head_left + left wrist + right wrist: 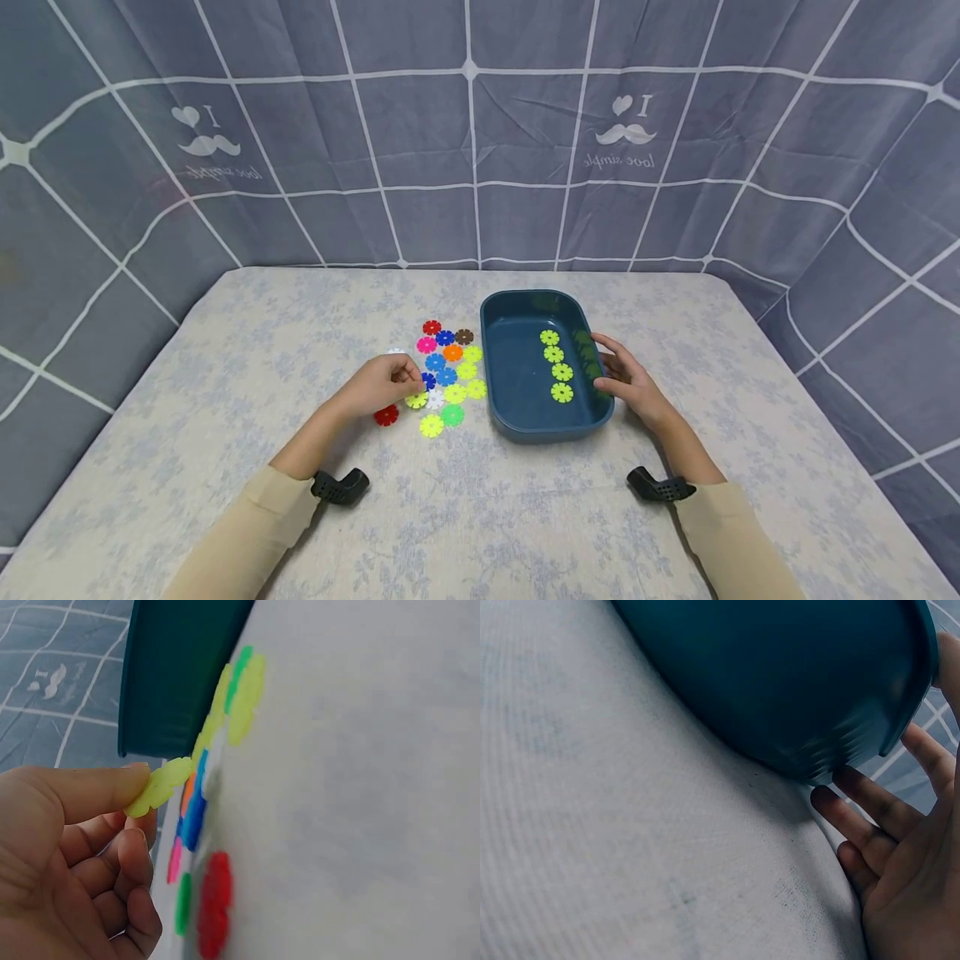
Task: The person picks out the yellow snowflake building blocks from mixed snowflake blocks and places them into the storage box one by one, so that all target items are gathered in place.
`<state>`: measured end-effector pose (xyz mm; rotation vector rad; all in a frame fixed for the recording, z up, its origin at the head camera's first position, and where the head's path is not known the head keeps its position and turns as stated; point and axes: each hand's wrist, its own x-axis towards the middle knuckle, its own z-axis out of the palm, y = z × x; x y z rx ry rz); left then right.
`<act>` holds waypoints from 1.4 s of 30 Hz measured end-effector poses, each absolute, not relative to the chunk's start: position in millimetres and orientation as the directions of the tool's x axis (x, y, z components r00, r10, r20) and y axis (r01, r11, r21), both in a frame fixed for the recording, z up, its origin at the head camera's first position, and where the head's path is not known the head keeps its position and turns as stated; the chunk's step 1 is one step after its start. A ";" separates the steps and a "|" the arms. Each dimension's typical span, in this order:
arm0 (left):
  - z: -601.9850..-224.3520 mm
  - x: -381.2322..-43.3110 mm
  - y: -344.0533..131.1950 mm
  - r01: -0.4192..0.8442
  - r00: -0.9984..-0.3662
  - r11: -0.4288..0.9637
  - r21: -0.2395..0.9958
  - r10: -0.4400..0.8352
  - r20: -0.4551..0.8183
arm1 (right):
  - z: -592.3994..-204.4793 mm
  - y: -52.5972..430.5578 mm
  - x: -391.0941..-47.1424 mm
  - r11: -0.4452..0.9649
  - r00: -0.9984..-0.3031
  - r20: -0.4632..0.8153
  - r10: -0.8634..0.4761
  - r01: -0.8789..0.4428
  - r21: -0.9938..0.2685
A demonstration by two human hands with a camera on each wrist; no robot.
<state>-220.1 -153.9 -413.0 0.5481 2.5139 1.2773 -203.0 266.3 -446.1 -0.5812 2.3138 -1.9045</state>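
My left hand (384,383) is over the left side of a scatter of coloured snowflake discs on the table. In the left wrist view, its thumb and index finger pinch a yellow snowflake disc (160,789), with the other fingers curled. My right hand (636,387) holds the right side of a dark teal plastic box (519,375). Its thumb lies over the rim, while fingertips touch the outer wall (780,682) in the right wrist view. Several yellow discs (562,372) lie in a column on the box floor.
Left of the box lie loose discs, among them an orange disc (453,352), a brown disc (464,337), a green disc (452,415) and a red disc (386,415). A pale patterned cloth (480,517) covers the table. Grey checked curtains (420,225) hang behind it.
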 end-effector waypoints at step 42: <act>-354.8 -244.9 -76.5 0.416 -0.782 0.459 0.785 0.621 0.052 | -444.7 266.3 -202.5 0.172 -0.930 0.152 -0.334 -0.219 -0.960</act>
